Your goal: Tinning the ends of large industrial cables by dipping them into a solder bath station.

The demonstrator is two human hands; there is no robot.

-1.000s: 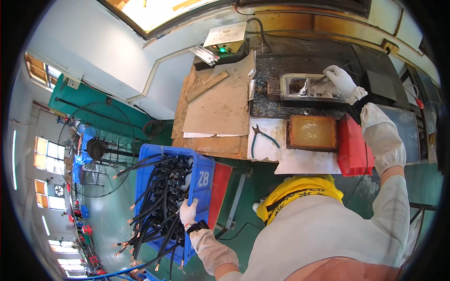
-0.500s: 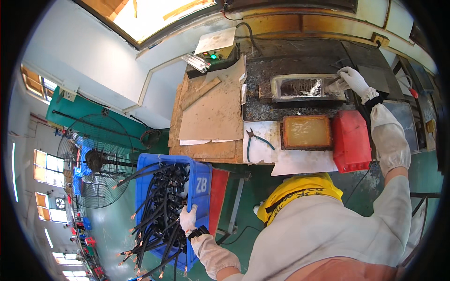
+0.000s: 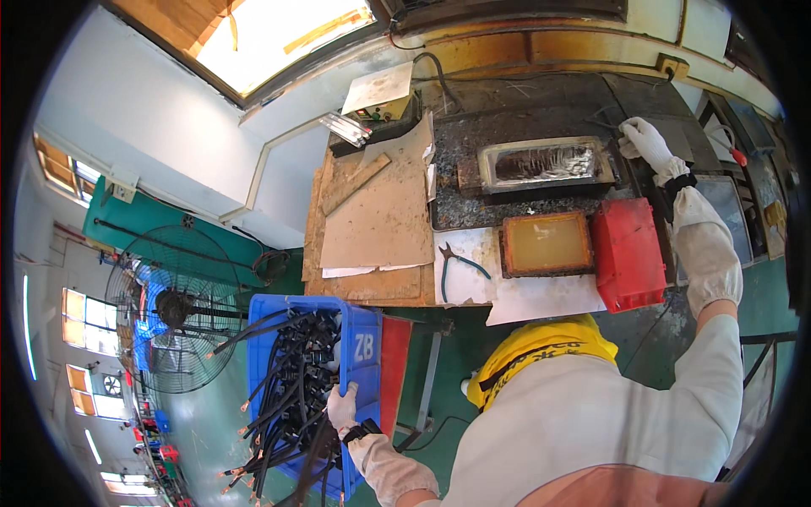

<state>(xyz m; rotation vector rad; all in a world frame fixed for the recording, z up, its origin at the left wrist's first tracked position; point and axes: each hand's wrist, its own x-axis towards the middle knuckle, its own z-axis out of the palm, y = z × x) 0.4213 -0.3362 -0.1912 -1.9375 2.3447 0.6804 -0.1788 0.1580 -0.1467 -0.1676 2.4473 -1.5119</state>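
My right hand (image 3: pixel 646 144), in a white glove, is just past the right end of a rectangular metal pot (image 3: pixel 547 164) with a shiny, streaked silvery surface. Its fingers are curled; what they hold, if anything, is hidden. My left hand (image 3: pixel 341 409), also gloved, is closed at the right rim of a blue crate (image 3: pixel 365 372). From its fingers a blurred black cable (image 3: pixel 316 456) hangs down. Inside the crate lies a heap of black cables (image 3: pixel 296 380), copper-coloured lugs on their ends sticking out over the left side.
A tray of yellowish, waxy-looking material (image 3: pixel 547 243) stands in front of the pot, beside a red bin (image 3: pixel 628 253). Pliers (image 3: pixel 460 266) lie on white paper. Farther left are cardboard (image 3: pixel 372 220), a wooden strip (image 3: pixel 355 183) and a control box (image 3: pixel 380 101). A large fan (image 3: pixel 173 308) stands at left.
My right hand has drawn back rightward from over the pot's end; the greyish piece by its fingers no longer shows. The control box's green light has gone dim. The view has shifted slightly.
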